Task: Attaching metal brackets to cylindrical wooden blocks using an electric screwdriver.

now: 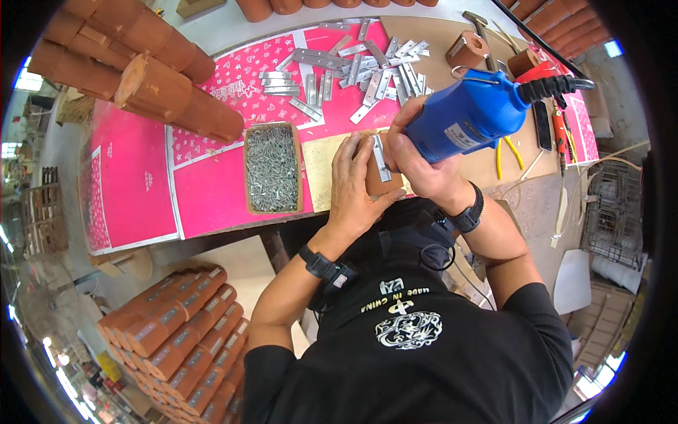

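Note:
My right hand is wrapped round the blue electric screwdriver, whose cable leaves at the far right. Its tip points down at a small metal strip. That strip lies on top of a reddish-brown cylindrical piece, which my left hand grips from the left, thumb along its near side. Whether a screw sits under the tip is hidden by my right fingers. Beside my left hand is a cardboard box full of small silver screws.
Loose metal strips are scattered across the pink-covered table. Stacked brown cylinders stand at left, with more below the table. At right lie a hammer, yellow-handled pliers and a dark phone.

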Demonstrator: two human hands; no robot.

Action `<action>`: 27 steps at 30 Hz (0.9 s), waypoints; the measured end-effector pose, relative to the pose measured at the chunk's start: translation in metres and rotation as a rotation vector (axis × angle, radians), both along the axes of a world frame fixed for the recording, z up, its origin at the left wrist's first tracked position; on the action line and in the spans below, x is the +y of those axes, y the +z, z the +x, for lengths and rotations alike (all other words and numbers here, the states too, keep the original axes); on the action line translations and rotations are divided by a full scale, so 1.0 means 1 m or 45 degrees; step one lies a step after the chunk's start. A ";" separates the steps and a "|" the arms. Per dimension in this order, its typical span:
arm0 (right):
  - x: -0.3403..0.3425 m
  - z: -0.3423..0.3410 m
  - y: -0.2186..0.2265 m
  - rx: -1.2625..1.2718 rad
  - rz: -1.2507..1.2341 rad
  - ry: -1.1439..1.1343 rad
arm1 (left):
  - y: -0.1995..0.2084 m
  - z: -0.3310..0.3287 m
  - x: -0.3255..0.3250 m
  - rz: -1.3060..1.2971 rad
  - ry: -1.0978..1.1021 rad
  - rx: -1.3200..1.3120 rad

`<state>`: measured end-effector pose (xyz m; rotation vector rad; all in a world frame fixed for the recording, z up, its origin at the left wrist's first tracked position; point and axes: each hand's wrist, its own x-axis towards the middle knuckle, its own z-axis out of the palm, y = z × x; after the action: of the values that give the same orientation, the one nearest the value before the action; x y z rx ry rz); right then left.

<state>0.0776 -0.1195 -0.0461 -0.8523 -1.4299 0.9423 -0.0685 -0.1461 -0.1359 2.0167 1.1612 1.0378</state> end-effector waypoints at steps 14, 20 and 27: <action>-0.011 0.006 -0.002 -0.064 0.041 0.078 | 0.019 -0.017 0.007 -0.002 -0.022 0.083; -0.014 0.020 0.014 0.428 0.086 -0.036 | 0.054 -0.080 0.018 0.141 0.195 0.247; -0.022 0.034 -0.011 0.298 -0.183 -0.230 | 0.034 -0.105 0.034 -0.001 0.348 0.747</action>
<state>0.1112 -0.1414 -0.0572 -0.9283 -1.0761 0.9801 -0.1734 -0.1118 -0.1019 2.2807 1.7719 0.5623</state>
